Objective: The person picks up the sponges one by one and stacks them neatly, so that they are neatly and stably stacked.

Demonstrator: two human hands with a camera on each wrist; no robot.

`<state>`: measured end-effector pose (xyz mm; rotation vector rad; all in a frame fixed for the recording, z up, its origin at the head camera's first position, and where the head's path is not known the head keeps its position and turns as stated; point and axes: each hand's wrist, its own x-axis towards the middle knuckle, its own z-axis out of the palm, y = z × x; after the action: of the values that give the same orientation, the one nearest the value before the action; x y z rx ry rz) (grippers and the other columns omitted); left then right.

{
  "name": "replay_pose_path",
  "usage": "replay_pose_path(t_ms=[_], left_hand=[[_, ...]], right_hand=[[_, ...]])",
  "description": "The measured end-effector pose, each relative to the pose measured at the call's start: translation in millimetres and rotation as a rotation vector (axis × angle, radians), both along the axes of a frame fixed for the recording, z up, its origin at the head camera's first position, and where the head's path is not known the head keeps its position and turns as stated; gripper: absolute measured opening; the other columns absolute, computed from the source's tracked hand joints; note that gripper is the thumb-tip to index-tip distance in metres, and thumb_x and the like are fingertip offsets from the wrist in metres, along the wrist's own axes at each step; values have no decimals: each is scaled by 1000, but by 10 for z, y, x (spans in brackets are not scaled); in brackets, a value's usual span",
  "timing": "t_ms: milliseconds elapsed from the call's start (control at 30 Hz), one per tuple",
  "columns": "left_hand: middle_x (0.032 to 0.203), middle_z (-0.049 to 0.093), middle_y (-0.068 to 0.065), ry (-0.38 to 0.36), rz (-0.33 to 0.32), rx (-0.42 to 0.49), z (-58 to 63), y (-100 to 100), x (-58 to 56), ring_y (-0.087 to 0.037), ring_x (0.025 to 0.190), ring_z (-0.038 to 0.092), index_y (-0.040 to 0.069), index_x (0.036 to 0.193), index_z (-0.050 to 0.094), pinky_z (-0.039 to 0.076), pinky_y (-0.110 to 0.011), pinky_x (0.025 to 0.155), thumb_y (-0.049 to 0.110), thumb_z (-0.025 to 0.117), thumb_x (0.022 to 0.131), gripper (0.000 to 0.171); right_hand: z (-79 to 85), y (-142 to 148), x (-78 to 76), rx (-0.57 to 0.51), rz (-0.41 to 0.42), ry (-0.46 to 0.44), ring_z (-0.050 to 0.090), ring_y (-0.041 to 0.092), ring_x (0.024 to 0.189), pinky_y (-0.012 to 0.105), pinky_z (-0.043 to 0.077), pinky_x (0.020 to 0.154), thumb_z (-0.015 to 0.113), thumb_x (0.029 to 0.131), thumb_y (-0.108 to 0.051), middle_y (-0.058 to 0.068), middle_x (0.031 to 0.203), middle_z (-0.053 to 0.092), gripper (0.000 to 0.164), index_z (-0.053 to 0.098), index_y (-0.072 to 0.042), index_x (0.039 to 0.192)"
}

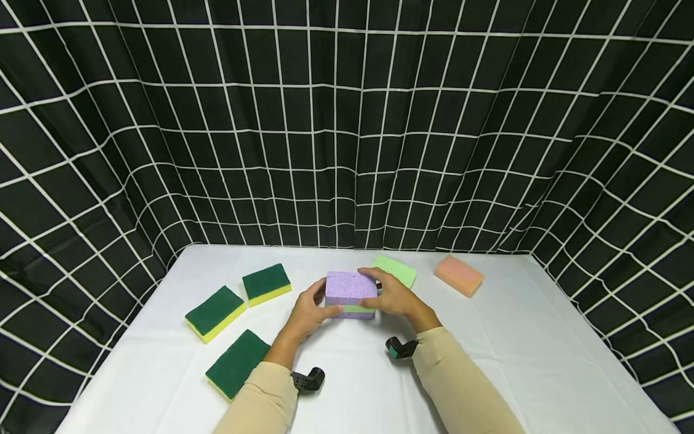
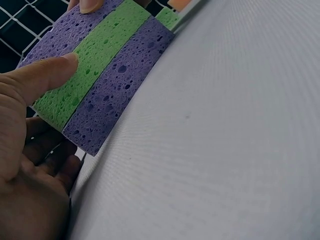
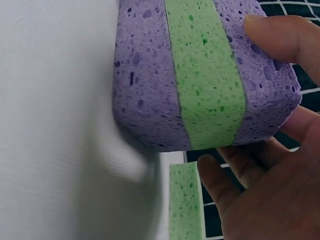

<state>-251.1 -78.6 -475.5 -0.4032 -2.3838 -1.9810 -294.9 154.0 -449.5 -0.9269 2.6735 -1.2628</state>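
Three sponges are stacked flat on the white table: a purple sponge (image 1: 351, 286) on top, a light green sponge (image 3: 207, 75) in the middle and another purple sponge (image 3: 145, 75) at the bottom. My left hand (image 1: 306, 314) holds the stack's left end, its thumb on the front edge of the green layer in the left wrist view. At the right end, my right hand (image 1: 398, 296) grips the top purple sponge, thumb on its front side and fingers toward the back. The far fingertips of both hands are partly hidden behind the stack.
Behind my right hand lies a loose light green sponge (image 1: 398, 269), with an orange sponge (image 1: 458, 275) farther right. Green-and-yellow scrub sponges (image 1: 215, 311) lie at the left, one partly behind my left forearm. A black gridded curtain (image 1: 336, 132) surrounds the white table (image 1: 515, 361).
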Motion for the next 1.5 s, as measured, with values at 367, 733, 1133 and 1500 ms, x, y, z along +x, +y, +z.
replay_pose_path(t_ms=[367, 733, 1133, 1500], left_hand=[[136, 50, -19, 18, 24, -9, -206, 17, -160, -31, 127, 45, -3, 145, 37, 33, -44, 107, 9, 79, 81, 77], [146, 36, -21, -89, -22, 57, -70, 29, -165, -38, 134, 34, 7, 153, 23, 29, -47, 109, 22, 80, 80, 94], [136, 47, -19, -38, 32, 71, -67, 53, -153, -35, 120, 48, 6, 150, 32, 39, -49, 100, 22, 80, 81, 86], [137, 48, -17, -43, 55, 75, -81, 81, -181, -33, 121, 48, 9, 150, 33, 38, -46, 102, 23, 82, 79, 87]], right_hand=[[-140, 33, 76, -165, -31, -83, 50, 31, 117, 44, 45, 96, 76, 76, -6, 18, 141, 40, 98, 20, -15, 155], [-190, 55, 135, -209, -62, -102, 48, 34, 122, 46, 44, 97, 77, 78, -7, 20, 144, 39, 96, 19, -5, 154], [-250, 20, 164, -277, -57, -100, 46, 37, 123, 47, 43, 98, 76, 79, -13, 20, 143, 40, 95, 19, -12, 155], [499, 100, 386, -400, -175, 131, 33, 48, 129, 62, 29, 101, 67, 82, -5, 33, 141, 36, 85, 19, 6, 150]])
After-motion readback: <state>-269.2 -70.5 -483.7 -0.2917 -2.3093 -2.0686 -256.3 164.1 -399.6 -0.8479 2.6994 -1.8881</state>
